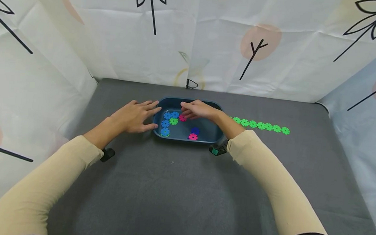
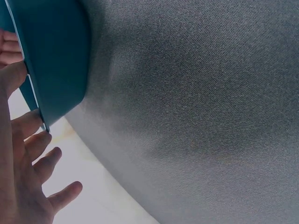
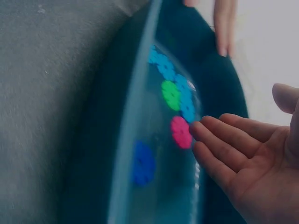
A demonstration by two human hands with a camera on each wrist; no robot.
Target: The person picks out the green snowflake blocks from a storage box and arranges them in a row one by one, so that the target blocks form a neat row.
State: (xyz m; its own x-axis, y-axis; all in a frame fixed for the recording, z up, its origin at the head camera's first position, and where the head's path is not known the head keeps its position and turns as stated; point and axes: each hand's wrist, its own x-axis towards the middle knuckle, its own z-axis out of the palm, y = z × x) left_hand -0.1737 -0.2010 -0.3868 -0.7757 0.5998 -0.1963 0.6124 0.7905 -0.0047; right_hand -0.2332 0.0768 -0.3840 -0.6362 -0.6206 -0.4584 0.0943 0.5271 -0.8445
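Observation:
A dark blue tray sits on the grey cloth, holding several flower-shaped plastic discs. Light blue discs gather at its left end, beside a green disc. A pink disc lies close by, while a dark blue disc and another pink disc are nearer the front. My left hand rests its spread fingertips on the tray's left rim. Over the tray is my right hand, fingers extended and palm bare, with fingertips right at the pink disc in the right wrist view.
Right of the tray, a row of bright green discs stretches across the grey tabletop, partly hidden by the right forearm. White patterned curtains stand behind the table and at both sides.

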